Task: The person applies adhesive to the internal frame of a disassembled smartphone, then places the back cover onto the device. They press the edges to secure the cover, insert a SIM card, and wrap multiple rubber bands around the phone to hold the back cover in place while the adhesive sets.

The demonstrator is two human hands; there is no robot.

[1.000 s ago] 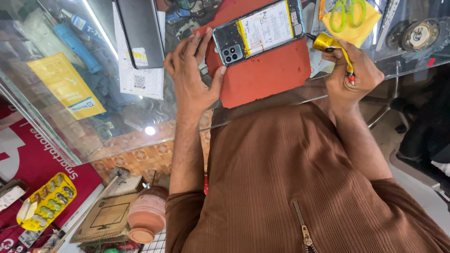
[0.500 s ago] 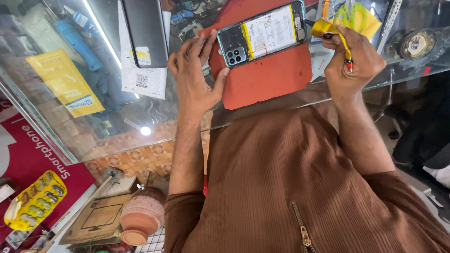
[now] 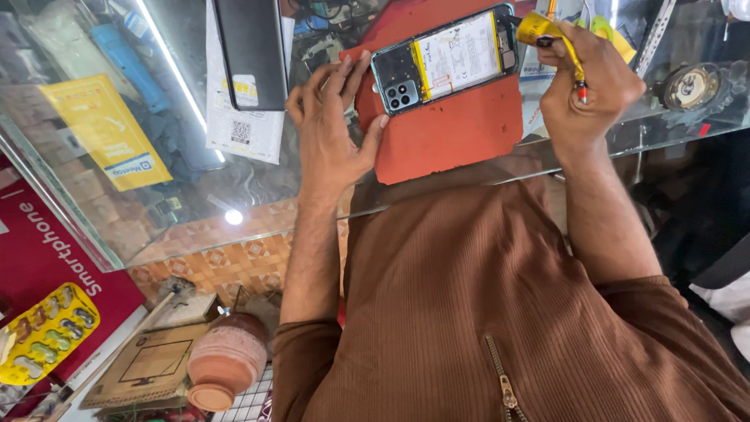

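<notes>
An opened smartphone (image 3: 445,59) with its back cover off lies on a red mat (image 3: 453,129) on the glass counter, its battery and camera block showing. My left hand (image 3: 332,129) rests flat on the mat's left edge, its fingertips and thumb against the phone's camera end. My right hand (image 3: 582,90) grips a yellow glue tube (image 3: 547,35), whose tip points at the phone's right end. A brown-sleeved torso fills the lower part of the view.
A black phone back cover (image 3: 254,51) lies on a white paper slip (image 3: 242,129) left of the mat. A yellow packet (image 3: 105,129) shows under the glass. A round metal part (image 3: 691,86) sits at the right. Below the counter stand a clay pot (image 3: 223,359) and a cardboard box (image 3: 144,367).
The view has shifted a little. My right hand has brought the yellow tube's tip closer to the phone's right end. My left hand stays at the camera end.
</notes>
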